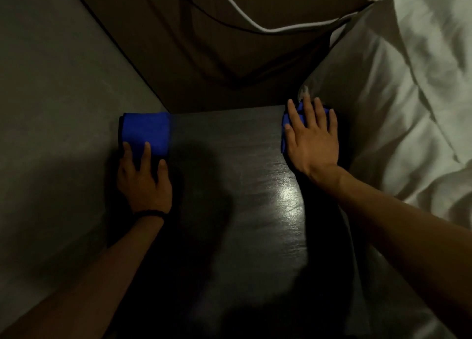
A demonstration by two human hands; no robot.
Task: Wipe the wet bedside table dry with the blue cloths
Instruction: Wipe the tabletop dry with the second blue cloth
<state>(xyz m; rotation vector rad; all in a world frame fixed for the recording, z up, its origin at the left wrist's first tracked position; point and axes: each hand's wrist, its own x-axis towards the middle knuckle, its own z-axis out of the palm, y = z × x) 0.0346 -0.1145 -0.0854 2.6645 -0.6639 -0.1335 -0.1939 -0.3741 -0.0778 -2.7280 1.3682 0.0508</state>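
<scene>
- I see the left hand [143,183] lying flat, fingers straight, on a folded blue cloth [146,134] at the far left corner of the dark tabletop [229,185].
- My right hand [310,137] is spread open, pressing a second blue cloth [287,120] at the far right corner, just beside the white pillow [383,96].
- A shiny patch shows near the tabletop's right edge.
- A black band [150,213] circles the left wrist.

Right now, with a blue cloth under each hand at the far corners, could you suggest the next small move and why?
Probably draw both hands, left hand and right hand, with their folded blue cloths, toward you; the dark wooden bedside table's near half lies uncovered.
</scene>
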